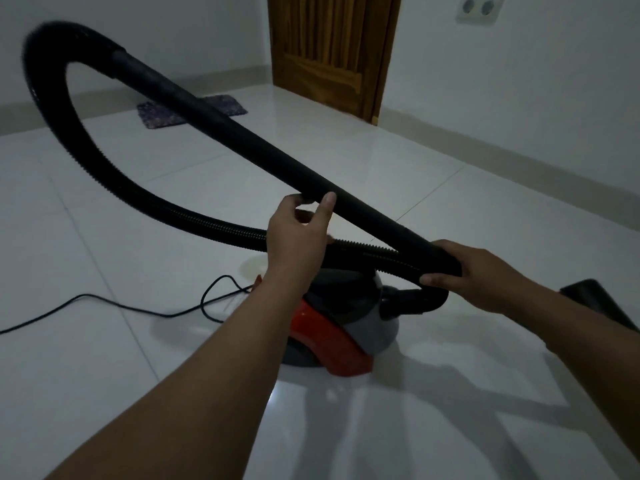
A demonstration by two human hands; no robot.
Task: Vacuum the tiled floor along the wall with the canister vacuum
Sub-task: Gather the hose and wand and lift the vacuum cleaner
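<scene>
A grey and red canister vacuum (pixel 349 327) sits on the white tiled floor (pixel 104 375) just below my hands. Its black ribbed hose (pixel 69 140) loops up to the left and joins a smooth black wand (pixel 242 133) that slants down to the right. My left hand (pixel 298 230) grips the wand near its middle, thumb on top. My right hand (pixel 474 275) is closed around the wand's lower end, where it crosses the hose.
A black power cord (pixel 138 308) trails left across the tiles. A small patterned mat (pixel 190 110) lies by the far wall. A wooden door (pixel 332 50) stands in the corner, with a double socket (pixel 479 8) on the right wall. A dark object (pixel 595 299) lies behind my right forearm.
</scene>
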